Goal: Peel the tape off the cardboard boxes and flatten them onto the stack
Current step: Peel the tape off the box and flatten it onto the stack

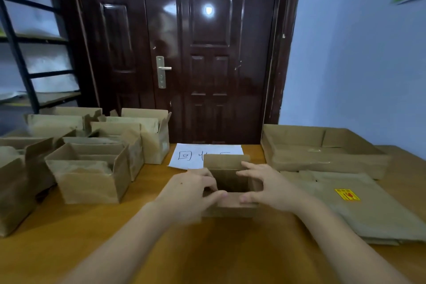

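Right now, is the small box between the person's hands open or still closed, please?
Open: the small box shows a dark hollow interior, its far flap standing up, with left hand and right hand gripping its sides.

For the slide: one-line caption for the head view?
Both hands, left hand and right hand, grip an open small box on the table.
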Demonstrator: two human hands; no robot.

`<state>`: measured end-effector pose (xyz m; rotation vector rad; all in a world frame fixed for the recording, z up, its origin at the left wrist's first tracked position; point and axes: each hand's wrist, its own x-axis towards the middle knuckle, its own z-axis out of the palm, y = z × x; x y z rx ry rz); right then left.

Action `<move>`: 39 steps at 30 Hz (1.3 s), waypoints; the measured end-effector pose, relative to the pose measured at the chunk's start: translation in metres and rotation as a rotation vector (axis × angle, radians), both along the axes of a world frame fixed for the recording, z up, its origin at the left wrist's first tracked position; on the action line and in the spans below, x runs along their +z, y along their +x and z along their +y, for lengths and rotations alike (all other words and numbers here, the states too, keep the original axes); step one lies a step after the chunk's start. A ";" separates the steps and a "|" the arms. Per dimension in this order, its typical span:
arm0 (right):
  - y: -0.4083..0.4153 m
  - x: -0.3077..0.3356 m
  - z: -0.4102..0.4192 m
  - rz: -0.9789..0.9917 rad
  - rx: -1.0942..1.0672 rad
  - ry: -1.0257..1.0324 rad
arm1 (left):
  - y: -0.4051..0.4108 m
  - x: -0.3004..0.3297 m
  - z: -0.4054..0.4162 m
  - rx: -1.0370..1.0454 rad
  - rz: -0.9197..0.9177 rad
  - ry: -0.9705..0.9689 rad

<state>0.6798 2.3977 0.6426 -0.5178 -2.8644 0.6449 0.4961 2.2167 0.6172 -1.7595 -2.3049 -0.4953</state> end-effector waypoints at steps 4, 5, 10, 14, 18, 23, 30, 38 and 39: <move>-0.009 -0.011 0.012 -0.055 0.020 -0.043 | -0.016 0.000 0.015 -0.059 -0.063 -0.062; -0.010 -0.012 0.014 -0.060 0.020 -0.054 | -0.018 -0.003 0.019 -0.066 -0.064 -0.112; -0.016 -0.020 0.021 -0.078 0.019 -0.064 | -0.025 -0.028 0.030 0.008 -0.244 -0.202; -0.020 -0.025 0.020 -0.034 0.035 -0.111 | -0.025 -0.046 0.036 0.043 -0.286 -0.045; -0.020 -0.030 0.016 0.018 0.003 -0.087 | -0.025 -0.050 0.041 0.058 -0.263 0.020; -0.016 -0.036 0.008 0.062 -0.003 -0.105 | -0.024 -0.052 0.039 0.081 -0.273 0.024; -0.010 -0.054 -0.007 0.142 -0.080 -0.161 | -0.025 -0.047 0.037 0.077 -0.339 -0.016; -0.009 -0.066 -0.017 0.308 -0.274 -0.049 | -0.025 -0.027 0.022 0.080 -0.213 -0.003; -0.009 -0.065 -0.018 0.338 -0.299 -0.040 | -0.024 -0.024 0.017 0.088 -0.223 0.018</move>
